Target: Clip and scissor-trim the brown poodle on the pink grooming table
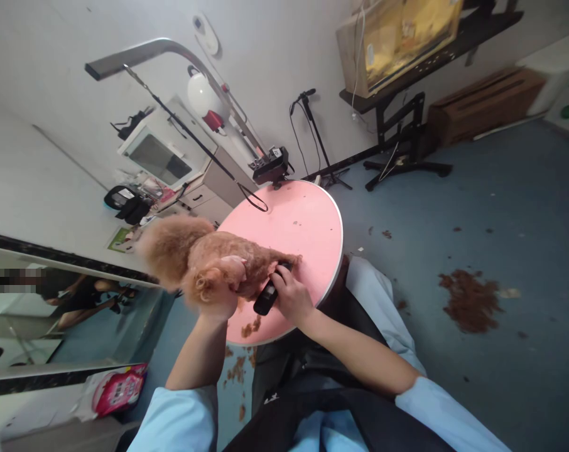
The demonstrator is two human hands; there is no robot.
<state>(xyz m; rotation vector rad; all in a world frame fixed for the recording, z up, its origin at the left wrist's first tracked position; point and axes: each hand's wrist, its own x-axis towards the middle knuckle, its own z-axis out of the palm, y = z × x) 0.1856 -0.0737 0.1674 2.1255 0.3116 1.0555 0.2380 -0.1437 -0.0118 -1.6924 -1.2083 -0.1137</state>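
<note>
A curly apricot-coated dog (pixel 223 251) is on the round pink grooming table (pixel 308 213), with its fluffy head toward the left. My left hand (pixel 228 300) reaches around the near side of the dog and grips it; fur covers most of the palm, and some fingertips show against the coat. In my right hand (pixel 291 294) is a black hair clipper (pixel 265 299), its head end close to or touching the short fur by the leg stretched over the table. Loose fur clippings (pixel 251 326) lie near the table's front edge.
A metal grooming arm (pixel 166 45) with a hanging loop leash (pixel 195 147) rises behind the table. Fur piles (pixel 470 301) lie on the blue floor. At left a mirror (pixel 124 314) reflects a seated person. A microphone stand (pixel 319 138) and a cardboard box (pixel 482 103) stand behind.
</note>
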